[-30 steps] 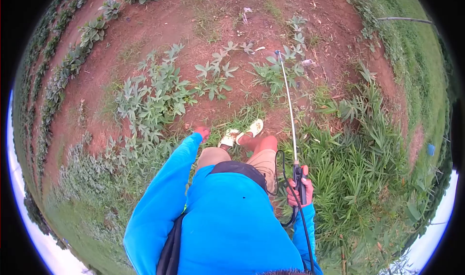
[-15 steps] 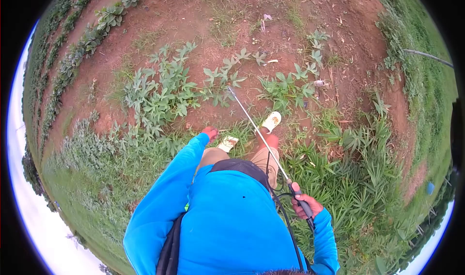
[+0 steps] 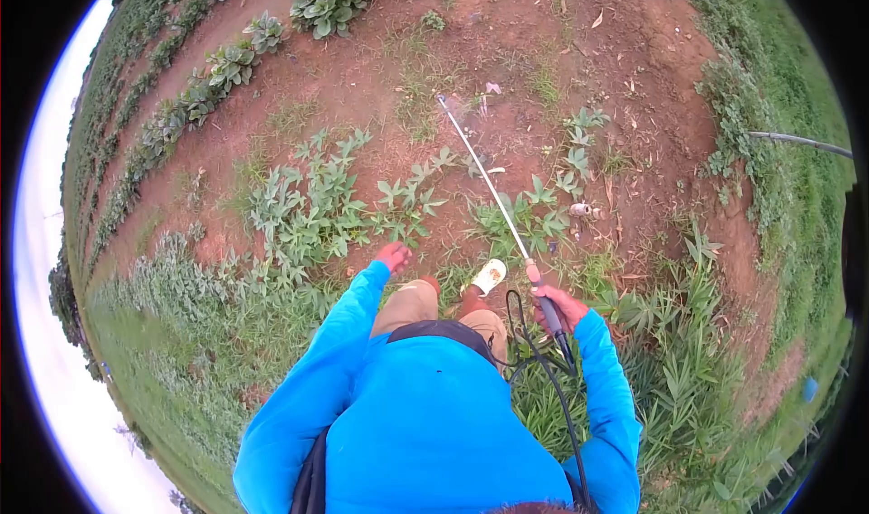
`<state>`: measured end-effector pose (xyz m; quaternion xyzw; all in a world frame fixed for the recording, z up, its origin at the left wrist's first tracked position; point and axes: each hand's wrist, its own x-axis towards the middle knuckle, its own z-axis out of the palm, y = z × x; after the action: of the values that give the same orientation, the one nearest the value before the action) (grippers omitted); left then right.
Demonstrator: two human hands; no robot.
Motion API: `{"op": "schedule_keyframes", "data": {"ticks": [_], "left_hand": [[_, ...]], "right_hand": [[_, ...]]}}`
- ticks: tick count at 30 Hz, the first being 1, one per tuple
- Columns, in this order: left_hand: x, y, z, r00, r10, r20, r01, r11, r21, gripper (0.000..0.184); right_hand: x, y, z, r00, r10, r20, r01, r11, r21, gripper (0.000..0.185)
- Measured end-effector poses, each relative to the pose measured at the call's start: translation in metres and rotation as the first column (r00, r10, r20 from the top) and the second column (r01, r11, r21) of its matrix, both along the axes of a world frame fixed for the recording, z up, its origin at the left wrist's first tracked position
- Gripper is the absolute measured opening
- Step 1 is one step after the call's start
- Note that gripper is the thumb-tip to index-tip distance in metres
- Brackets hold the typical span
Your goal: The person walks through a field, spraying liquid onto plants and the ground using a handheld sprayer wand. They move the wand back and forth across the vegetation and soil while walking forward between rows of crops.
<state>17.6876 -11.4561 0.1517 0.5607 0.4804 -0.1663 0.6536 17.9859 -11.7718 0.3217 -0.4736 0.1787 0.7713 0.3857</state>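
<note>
My right hand [image 3: 568,307] is wrapped round the grey grip of a spray lance [image 3: 496,195]. The lance's thin metal tube slants forward and left, and its nozzle is held over bare soil, with a faint mist by the tip. A black hose [image 3: 570,416] runs from the grip back past my right arm. My left hand [image 3: 395,257] hangs in front of my left thigh, its fingers loosely bent and nothing seen in it. Close by it grow low leafy plants [image 3: 312,208].
A row of broad-leaved plants [image 3: 233,65] crosses the reddish soil at the upper left. Tall grass [image 3: 674,342] stands to my right. A small pale bottle-like object [image 3: 584,211] lies ahead on the right. A grey pole [image 3: 801,141] sticks out at the far right.
The lance tip has swung farther forward, from beside the leafy plants to over bare soil. My right hand has moved forward. I have stepped forward, and only one shoe shows now.
</note>
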Motion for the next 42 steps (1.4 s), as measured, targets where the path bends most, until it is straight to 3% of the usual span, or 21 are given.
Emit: {"op": "schedule_keyframes", "data": {"ticks": [2, 6, 8, 9, 11, 12, 14, 16, 18, 20, 22, 25, 28, 32, 35, 37, 38, 40, 42], "left_hand": [[-0.002, 0.006, 0.003, 0.997, 0.057, -0.056, -0.058, 0.998, -0.017, 0.02], [-0.021, 0.013, -0.001, 0.968, 0.16, -0.193, -0.169, 0.985, -0.031, 0.022], [-0.035, 0.011, -0.001, 0.962, 0.054, -0.269, -0.017, 0.991, 0.136, 0.031], [-0.042, 0.009, -0.003, 0.962, 0.054, -0.267, -0.016, 0.99, 0.141, 0.031], [-0.052, 0.006, -0.006, 0.936, -0.205, -0.285, 0.32, 0.831, 0.456, 0.033], [-0.053, 0.008, -0.005, 0.935, -0.209, -0.287, 0.325, 0.828, 0.457, 0.033], [-0.055, 0.015, -0.008, 0.938, -0.161, -0.306, 0.249, 0.929, 0.275, 0.037], [-0.046, 0.026, -0.004, 0.928, -0.248, -0.276, 0.332, 0.888, 0.318, 0.037], [-0.016, 0.037, 0.018, 0.934, -0.032, -0.357, 0.079, 0.99, 0.118, 0.038], [-0.008, 0.057, 0.008, 0.961, -0.018, -0.278, 0.052, 0.992, 0.117, 0.037], [0.004, 0.082, -0.008, 0.959, 0.137, -0.249, -0.147, 0.989, -0.022, 0.034], [0.032, 0.122, -0.011, 0.964, 0.206, -0.17, -0.221, 0.972, -0.077, 0.03], [0.06, 0.163, -0.027, 0.95, 0.262, -0.168, -0.289, 0.943, -0.165, 0.027], [0.091, 0.203, -0.006, 0.949, 0.271, -0.16, -0.294, 0.944, -0.147, 0.025], [0.098, 0.231, -0.007, 0.948, 0.307, -0.09, -0.318, 0.934, -0.163, 0.025], [0.101, 0.243, -0.012, 0.943, 0.312, -0.114, -0.328, 0.929, -0.173, 0.023], [0.105, 0.249, -0.017, 0.941, 0.311, -0.134, -0.331, 0.929, -0.167, 0.022], [0.113, 0.256, -0.007, 0.936, 0.311, -0.165, -0.339, 0.923, -0.182, 0.022], [0.114, 0.257, -0.002, 0.935, 0.331, -0.13, -0.348, 0.927, -0.141, 0.023]], "right_hand": [[0.016, 0.029, -0.022, 0.978, 0.148, 0.144, -0.151, 0.988, 0.01, 0.033], [0.013, 0.101, -0.03, 0.912, 0.123, 0.392, -0.22, 0.952, 0.213, 0.041], [0.007, 0.134, -0.033, 0.917, 0.05, 0.396, -0.179, 0.938, 0.296, 0.042], [0.007, 0.15, -0.037, 0.916, 0.046, 0.398, -0.178, 0.937, 0.301, 0.042], [0.013, 0.183, -0.046, 0.967, 0.008, 0.255, -0.111, 0.913, 0.393, 0.041], [0.016, 0.199, -0.05, 0.967, 0.003, 0.253, -0.106, 0.913, 0.394, 0.041], [0.025, 0.233, -0.059, 0.967, -0.034, 0.254, -0.071, 0.916, 0.394, 0.038], [0.043, 0.267, -0.06, 0.979, -0.073, 0.193, -0.012, 0.913, 0.407, 0.036], [0.067, 0.297, -0.056, 0.976, -0.158, 0.153, 0.08, 0.902, 0.424, 0.033], [0.095, 0.327, -0.059, 0.969, -0.209, 0.132, 0.137, 0.898, 0.418, 0.034], [0.121, 0.351, -0.056, 0.96, -0.258, 0.113, 0.193, 0.893, 0.407, 0.034], [0.163, 0.366, -0.032, 0.951, -0.262, 0.161, 0.193, 0.916, 0.351, 0.038], [0.198, 0.36, -0.035, 0.879, -0.323, 0.351, 0.255, 0.94, 0.226, 0.04], [0.228, 0.335, -0.017, 0.849, -0.319, 0.422, 0.316, 0.945, 0.08, 0.042], [0.241, 0.302, -0.016, 0.85, -0.341, 0.403, 0.367, 0.93, 0.014, 0.043], [0.243, 0.283, -0.008, 0.857, -0.478, 0.192, 0.489, 0.872, -0.01, 0.038], [0.244, 0.274, -0.004, 0.859, -0.47, 0.202, 0.483, 0.876, -0.017, 0.038], [0.238, 0.255, 0.007, 0.759, -0.64, -0.119, 0.645, 0.764, 0.003, 0.037], [0.225, 0.237, 0.025, 0.732, -0.658, -0.177, 0.663, 0.747, -0.034, 0.035]]}}
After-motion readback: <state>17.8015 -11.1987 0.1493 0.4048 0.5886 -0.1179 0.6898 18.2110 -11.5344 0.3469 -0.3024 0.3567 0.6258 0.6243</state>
